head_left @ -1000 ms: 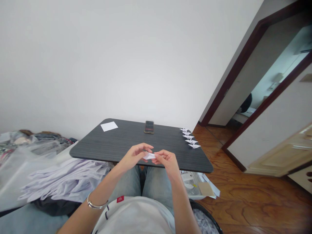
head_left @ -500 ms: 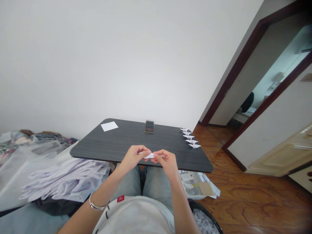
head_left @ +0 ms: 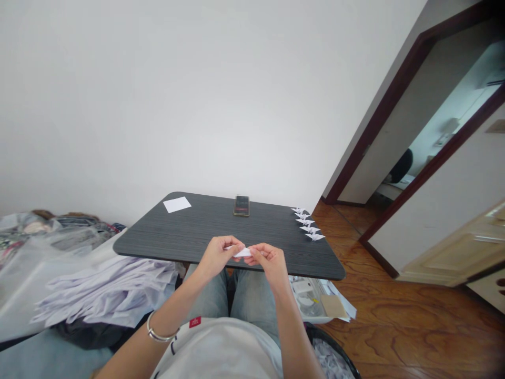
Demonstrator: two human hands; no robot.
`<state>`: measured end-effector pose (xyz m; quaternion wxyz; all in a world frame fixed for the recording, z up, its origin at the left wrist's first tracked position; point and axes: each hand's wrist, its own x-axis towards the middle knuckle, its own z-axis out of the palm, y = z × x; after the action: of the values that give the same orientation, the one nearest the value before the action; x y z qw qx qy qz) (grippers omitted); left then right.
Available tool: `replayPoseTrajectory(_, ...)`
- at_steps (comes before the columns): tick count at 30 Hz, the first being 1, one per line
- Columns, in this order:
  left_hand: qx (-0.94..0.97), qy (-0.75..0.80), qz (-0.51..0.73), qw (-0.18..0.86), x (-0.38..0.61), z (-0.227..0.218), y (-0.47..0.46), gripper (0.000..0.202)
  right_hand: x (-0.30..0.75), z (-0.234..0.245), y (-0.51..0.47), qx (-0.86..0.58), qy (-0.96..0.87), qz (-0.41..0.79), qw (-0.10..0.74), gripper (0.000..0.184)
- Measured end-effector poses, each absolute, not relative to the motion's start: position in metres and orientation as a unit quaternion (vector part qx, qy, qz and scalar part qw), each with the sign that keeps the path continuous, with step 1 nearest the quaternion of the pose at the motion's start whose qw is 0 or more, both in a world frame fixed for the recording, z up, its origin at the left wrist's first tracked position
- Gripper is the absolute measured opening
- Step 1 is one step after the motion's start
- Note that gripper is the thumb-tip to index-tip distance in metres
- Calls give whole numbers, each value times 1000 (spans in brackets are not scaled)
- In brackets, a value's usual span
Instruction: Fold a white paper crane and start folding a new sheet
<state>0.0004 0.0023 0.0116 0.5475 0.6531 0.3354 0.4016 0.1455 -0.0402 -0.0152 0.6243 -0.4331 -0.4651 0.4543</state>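
Between my two hands is a small folded piece of white paper (head_left: 243,252), held just above the near edge of the dark table (head_left: 205,226). My left hand (head_left: 221,253) pinches its left end with thumb and fingers. At its right end, my right hand (head_left: 268,259) is closed on it in the same way. The fingers cover much of the paper, so its exact folds are hidden. Several folded white paper cranes (head_left: 310,229) stand in a row along the table's right side.
A flat white paper sheet (head_left: 177,204) lies at the table's far left. Near the wall is a phone (head_left: 241,206). White cloth (head_left: 114,289) is heaped left of the table. A box of odds and ends (head_left: 310,300) and a bin with paper scraps (head_left: 331,358) stand low on the right.
Both hands keep their pinch on the folded paper and have barely shifted. My left forearm has moved very slightly. Everything on the table lies as before.
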Motion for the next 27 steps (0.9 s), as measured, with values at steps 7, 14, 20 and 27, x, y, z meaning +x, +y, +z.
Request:
replayPoseTrajectory(7,615,339,417,577,2,8,3,27,145,-13,-42,-455,-475,408,634,22)
replayPoseTrajectory(14,621,361,377,584,0,13,1,26,143,-14,-42,-461,-470,399,638,23)
replayPoseTrajectory(20,648,353,412,535,-1,14,1,28,145,-15,-41,-448,-454,414,650,23)
replayPoseTrajectory(27,664,362,424,498,-3,14,1,28,149,-13,-43,-434,-443,435,653,21)
